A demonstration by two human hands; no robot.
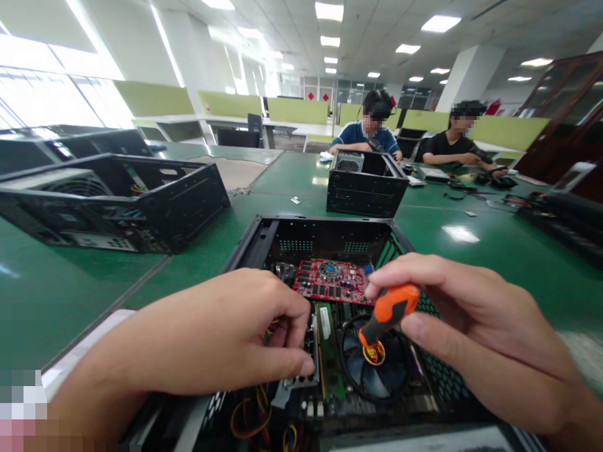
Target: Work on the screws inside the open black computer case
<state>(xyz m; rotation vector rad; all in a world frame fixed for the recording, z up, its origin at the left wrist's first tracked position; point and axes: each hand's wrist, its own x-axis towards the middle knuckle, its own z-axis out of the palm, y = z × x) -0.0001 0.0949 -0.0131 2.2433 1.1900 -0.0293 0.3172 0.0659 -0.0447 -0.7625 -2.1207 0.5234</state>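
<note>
An open black computer case (325,229) lies in front of me. Over its right side, my right hand (475,326) holds a screwdriver (391,307) by its orange and black handle, between thumb and fingers. The screwdriver tilts above the round CPU fan (372,370); its tip is hidden. Reaching in from the left, my left hand (264,333) has its fingers curled and its thumb on a silver perforated metal bracket (308,351). A green memory module (326,326) stands between bracket and fan. Beyond them sits a red graphics card (313,279) with a small fan.
Coloured cables (249,414) loop inside the near left of the case. Another open case (198,207) stands left on the green table (273,194); a third case (367,194) is ahead. Two people (367,135) work across the table. Dark equipment (560,216) lies at right.
</note>
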